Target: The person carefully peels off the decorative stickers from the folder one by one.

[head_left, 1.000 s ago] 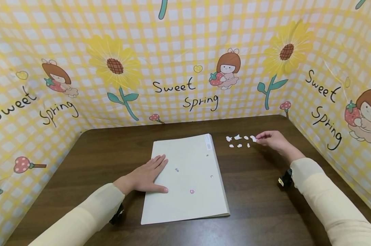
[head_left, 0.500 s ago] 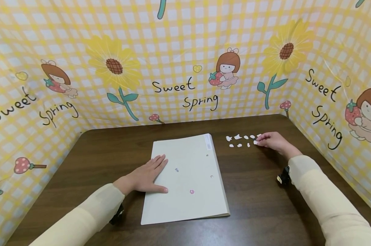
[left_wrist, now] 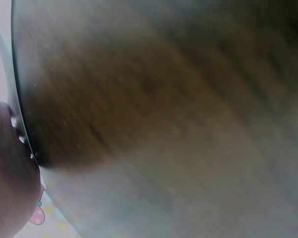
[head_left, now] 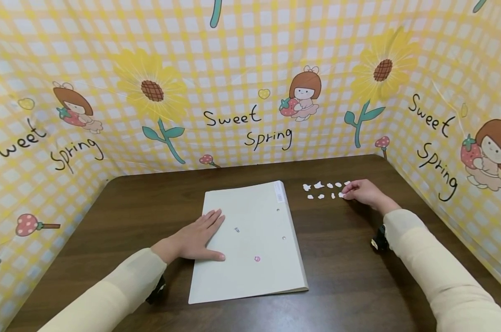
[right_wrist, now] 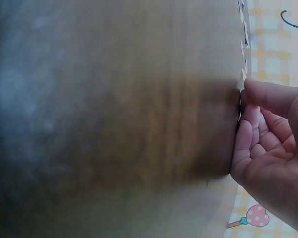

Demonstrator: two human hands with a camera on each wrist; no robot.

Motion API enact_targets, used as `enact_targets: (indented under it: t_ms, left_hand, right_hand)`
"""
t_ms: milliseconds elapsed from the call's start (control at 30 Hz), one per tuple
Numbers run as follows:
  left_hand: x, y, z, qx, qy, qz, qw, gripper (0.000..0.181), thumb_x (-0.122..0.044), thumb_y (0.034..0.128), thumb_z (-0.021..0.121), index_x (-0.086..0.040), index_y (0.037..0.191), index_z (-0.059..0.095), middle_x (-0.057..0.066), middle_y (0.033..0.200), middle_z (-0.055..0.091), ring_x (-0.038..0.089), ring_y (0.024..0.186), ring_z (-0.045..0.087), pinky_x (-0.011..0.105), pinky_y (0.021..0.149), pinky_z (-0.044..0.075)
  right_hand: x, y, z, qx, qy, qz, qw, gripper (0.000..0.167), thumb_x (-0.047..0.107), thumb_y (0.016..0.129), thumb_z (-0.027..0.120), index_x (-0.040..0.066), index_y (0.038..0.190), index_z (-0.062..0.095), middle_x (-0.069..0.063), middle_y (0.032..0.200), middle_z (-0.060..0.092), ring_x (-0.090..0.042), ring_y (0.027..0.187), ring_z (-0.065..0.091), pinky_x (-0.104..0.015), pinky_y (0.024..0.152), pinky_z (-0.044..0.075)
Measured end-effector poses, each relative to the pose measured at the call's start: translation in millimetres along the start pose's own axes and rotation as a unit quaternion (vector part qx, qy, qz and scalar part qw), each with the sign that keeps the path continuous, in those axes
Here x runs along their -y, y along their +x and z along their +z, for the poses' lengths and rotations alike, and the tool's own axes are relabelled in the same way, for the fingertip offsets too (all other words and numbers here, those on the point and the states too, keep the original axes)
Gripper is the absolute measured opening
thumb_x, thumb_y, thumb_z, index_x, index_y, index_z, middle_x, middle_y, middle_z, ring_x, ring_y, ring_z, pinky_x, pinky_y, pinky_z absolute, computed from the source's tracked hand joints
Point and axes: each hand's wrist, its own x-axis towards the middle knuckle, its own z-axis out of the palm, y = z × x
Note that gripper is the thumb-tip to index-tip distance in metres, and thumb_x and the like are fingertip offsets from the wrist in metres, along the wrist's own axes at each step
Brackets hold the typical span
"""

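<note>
My left hand [head_left: 198, 236] lies flat with spread fingers on the left side of a cream cardboard folder [head_left: 242, 276]. The folder bears a tiny pink sticker [head_left: 257, 259] and a tiny grey-blue sticker [head_left: 236, 230]. At the back right, my right hand [head_left: 364, 192] pinches a small white paper piece [head_left: 341, 195] at the right end of the nearer row of such pieces. In the right wrist view, the thumb [right_wrist: 268, 94] and index finger meet low at the table. A farther row of irregular white pieces [head_left: 319, 185] runs behind; its last piece [head_left: 347, 183] is partly covered by the fingers.
The dark wooden table [head_left: 342, 267] meets a yellow checked cloth [head_left: 234, 83] at its back and sides. A label [head_left: 280, 192] and two holes lie along the folder's right side. Each wrist carries a black camera [head_left: 379, 239].
My right hand has come slightly nearer and left, bringing the pinched white piece from beside the farther row to the end of the nearer one. The left hand stays put on the folder.
</note>
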Motion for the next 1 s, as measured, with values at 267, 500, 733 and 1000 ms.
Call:
enact_targets:
  t_ms: [267, 500, 733, 1000]
  left_hand:
    - [2.4, 1.0, 2.8, -0.001, 0.003, 0.001, 1.0000, 0.115, -0.083, 0.0784, 0.045, -0.004, 0.156, 0.012, 0.014, 0.162, 0.004, 0.031, 0.147, 0.003, 0.047, 0.116, 0.013]
    - [2.1, 1.2, 2.3, -0.002, 0.001, 0.001, 1.0000, 0.116, -0.084, 0.0775, 0.044, -0.004, 0.156, 0.012, 0.014, 0.162, 0.004, 0.030, 0.147, 0.003, 0.046, 0.116, 0.012]
    - [1.9, 0.6, 2.7, -0.002, 0.004, 0.002, 1.0000, 0.116, -0.085, 0.0777, 0.043, -0.004, 0.156, 0.012, 0.014, 0.162, 0.004, 0.030, 0.147, 0.003, 0.046, 0.116, 0.012]
    - [0.2, 0.2, 0.3, -0.001, 0.001, 0.001, 1.0000, 0.116, -0.084, 0.0777, 0.044, -0.004, 0.155, 0.013, 0.015, 0.161, 0.005, 0.031, 0.147, 0.004, 0.046, 0.116, 0.013]
  right_hand:
    - [-0.3, 0.7, 1.0, 0.000, -0.020, -0.009, 0.9998, 0.017, 0.002, 0.087, 0.068, -0.010, 0.097, 0.063, -0.002, 0.079, 0.060, -0.013, 0.069, 0.050, -0.025, 0.061, 0.043]
    - [2.9, 0.0, 0.4, 0.009, -0.033, -0.014, 0.9993, 0.018, 0.002, 0.086, 0.068, -0.011, 0.097, 0.062, -0.002, 0.078, 0.059, -0.013, 0.068, 0.049, -0.026, 0.060, 0.042]
    - [0.0, 1.3, 2.0, 0.006, -0.041, -0.018, 0.9990, 0.016, 0.002, 0.086, 0.067, -0.010, 0.095, 0.062, -0.002, 0.078, 0.058, -0.016, 0.072, 0.048, -0.026, 0.062, 0.040]
    - [0.4, -0.8, 2.4, 0.000, -0.038, -0.016, 0.9991, 0.014, 0.000, 0.085, 0.068, -0.009, 0.092, 0.061, -0.001, 0.075, 0.056, -0.015, 0.069, 0.047, -0.026, 0.060, 0.040]
